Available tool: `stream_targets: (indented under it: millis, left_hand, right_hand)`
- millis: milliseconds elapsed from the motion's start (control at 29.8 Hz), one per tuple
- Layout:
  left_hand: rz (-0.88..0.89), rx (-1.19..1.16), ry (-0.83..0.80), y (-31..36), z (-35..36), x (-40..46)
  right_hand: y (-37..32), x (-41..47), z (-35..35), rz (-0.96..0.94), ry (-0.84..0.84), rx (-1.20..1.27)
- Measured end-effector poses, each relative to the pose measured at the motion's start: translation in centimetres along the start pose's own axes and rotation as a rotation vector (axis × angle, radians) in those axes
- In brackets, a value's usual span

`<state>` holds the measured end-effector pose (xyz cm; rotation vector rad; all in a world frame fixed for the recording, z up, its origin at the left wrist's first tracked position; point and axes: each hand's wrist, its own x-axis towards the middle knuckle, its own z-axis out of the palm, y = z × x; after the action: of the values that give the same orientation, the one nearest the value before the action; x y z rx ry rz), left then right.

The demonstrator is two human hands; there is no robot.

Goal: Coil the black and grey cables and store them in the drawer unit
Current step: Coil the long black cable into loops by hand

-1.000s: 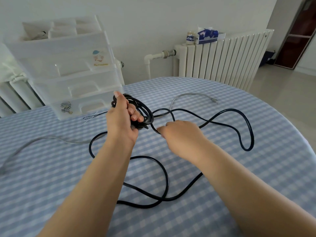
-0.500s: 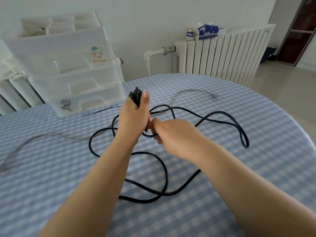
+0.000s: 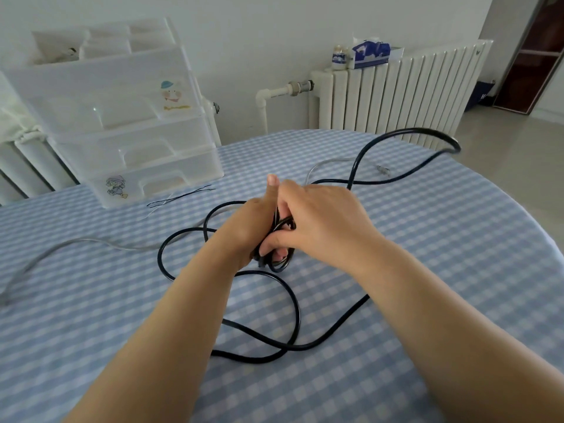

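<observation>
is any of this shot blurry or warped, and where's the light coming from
Head view: the far loop of the black cable is smeared by motion blur; both hands, left hand and right hand, look fairly sharp. Wide-angle distortion bows the table edge and tilts the drawer unit. Lighting is soft, even daylight with faint shadows; its source is out of frame.

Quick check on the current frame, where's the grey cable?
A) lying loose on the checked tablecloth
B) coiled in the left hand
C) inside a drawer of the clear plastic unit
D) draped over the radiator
A: the thin grey cable lies uncoiled across the blue-and-white checked tablecloth, while both hands work only the thick black cable.
</observation>
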<state>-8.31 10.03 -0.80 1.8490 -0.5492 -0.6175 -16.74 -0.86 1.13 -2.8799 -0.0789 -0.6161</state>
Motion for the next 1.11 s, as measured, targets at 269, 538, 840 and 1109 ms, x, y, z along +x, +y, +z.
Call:
stream_targets:
  millis: [269, 538, 840, 1109]
  left_hand:
    - [0.025, -0.090, -0.347, 0.2, -0.3, -0.3]
    - [0.073, -0.326, -0.698, 0.1, -1.2, -0.7]
    - [0.084, -0.777, -0.641, 0.1, -2.9, -0.2]
    - [0.146, -0.935, -0.648, -0.3, -3.6, 0.4]
  right_hand:
    - [1.8, -0.1, 0.1, 0.146, -0.014, 0.332]
    - [5.1, 0.1, 0.0, 0.235, 0.117, 0.375]
    - [6.4, -0.2, -0.9, 0.204, 0.269, 0.070]
    - [5.5, 0.0, -1.3, 0.287, 0.150, 0.012]
